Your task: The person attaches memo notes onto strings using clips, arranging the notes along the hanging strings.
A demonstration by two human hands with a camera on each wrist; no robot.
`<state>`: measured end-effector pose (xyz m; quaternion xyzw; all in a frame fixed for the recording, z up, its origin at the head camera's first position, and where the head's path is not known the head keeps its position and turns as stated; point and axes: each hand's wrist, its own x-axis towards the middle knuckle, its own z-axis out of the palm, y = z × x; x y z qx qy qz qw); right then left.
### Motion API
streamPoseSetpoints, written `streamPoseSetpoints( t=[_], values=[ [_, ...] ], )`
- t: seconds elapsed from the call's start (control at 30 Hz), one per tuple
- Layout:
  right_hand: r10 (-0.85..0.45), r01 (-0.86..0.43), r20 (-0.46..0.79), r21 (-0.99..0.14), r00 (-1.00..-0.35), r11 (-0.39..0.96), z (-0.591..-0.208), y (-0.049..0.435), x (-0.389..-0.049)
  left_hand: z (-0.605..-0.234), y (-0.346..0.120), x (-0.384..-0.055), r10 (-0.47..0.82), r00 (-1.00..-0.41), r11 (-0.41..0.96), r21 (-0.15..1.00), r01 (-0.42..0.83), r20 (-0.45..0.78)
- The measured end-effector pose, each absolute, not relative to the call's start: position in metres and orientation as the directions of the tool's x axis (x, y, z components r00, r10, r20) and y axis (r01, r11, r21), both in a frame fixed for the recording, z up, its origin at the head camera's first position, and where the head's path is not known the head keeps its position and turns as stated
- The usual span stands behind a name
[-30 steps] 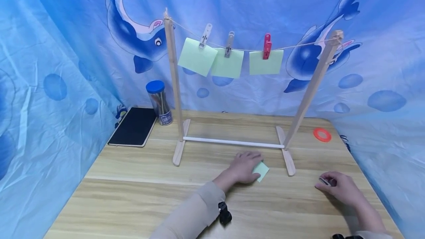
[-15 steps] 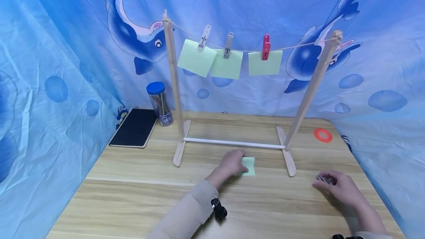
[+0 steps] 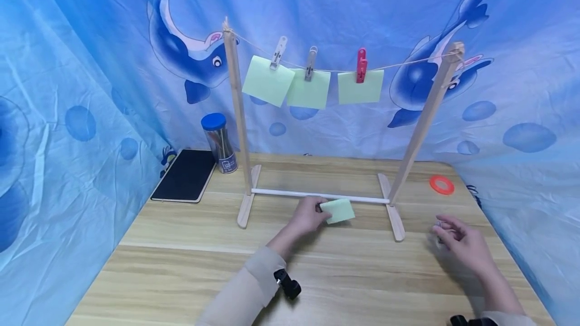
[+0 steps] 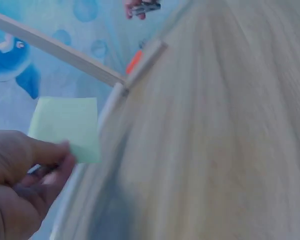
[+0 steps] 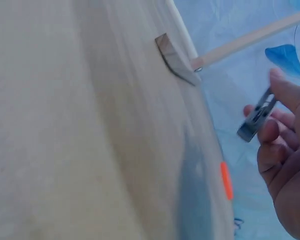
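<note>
My left hand (image 3: pixel 307 215) pinches a pale green sticky note (image 3: pixel 339 211) by its left edge, between thumb and fingers. In the left wrist view the note (image 4: pixel 67 125) is held up off the wooden table. Over the table's right side, my right hand (image 3: pixel 466 245) holds a grey clothespin (image 5: pixel 258 115) between thumb and fingers, clearest in the right wrist view. Three more green notes hang on a string (image 3: pixel 394 66), held by a white clothespin (image 3: pixel 278 53), a grey clothespin (image 3: pixel 310 63) and a red clothespin (image 3: pixel 361 66).
The string runs between two wooden posts (image 3: pixel 237 109), joined low down by a white rod (image 3: pixel 290 193). Behind to the left are a black notebook (image 3: pixel 185 175) and a blue-lidded clear jar (image 3: pixel 220 142). An orange ring (image 3: pixel 441 184) lies at the right. A blue dolphin curtain (image 3: pixel 335 135) stands behind.
My left hand has slid the green note leftward along the table, then lifted it. The right hand has turned slightly, still holding its clothespin.
</note>
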<state>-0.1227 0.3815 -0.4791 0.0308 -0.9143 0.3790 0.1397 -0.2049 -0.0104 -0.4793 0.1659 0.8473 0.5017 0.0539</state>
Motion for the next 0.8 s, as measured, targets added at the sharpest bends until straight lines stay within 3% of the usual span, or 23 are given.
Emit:
streamPoseSetpoints(
  t=[0.1,0.33,0.57,0.7,0.8],
  values=[
    [0.046,-0.231,0.337,-0.731,-0.940,0.641,-0.469,0.381,-0.125,-0.462,-0.009,-0.204,0.243,-0.965,0.313,0.933,0.176,0.100],
    [0.004,-0.420,0.475,-0.782,-0.880,0.460,-0.412,0.369,-0.134,-0.409,-0.007,-0.206,0.156,-0.965,0.254,0.936,0.244,0.210],
    [-0.083,-0.658,0.654,-0.750,-0.752,0.059,-0.348,0.357,-0.145,-0.364,0.003,-0.211,0.192,-0.936,0.080,0.946,0.314,0.295],
    [-0.106,-0.748,0.742,-0.662,-0.662,0.034,-0.306,0.346,-0.150,-0.339,0.009,-0.213,0.189,-0.920,0.055,0.932,0.358,0.342],
    [-0.139,-0.806,0.794,-0.577,-0.591,0.132,-0.272,0.339,-0.153,-0.321,0.016,-0.212,0.166,-0.912,0.027,0.923,0.383,0.374]
  ],
)
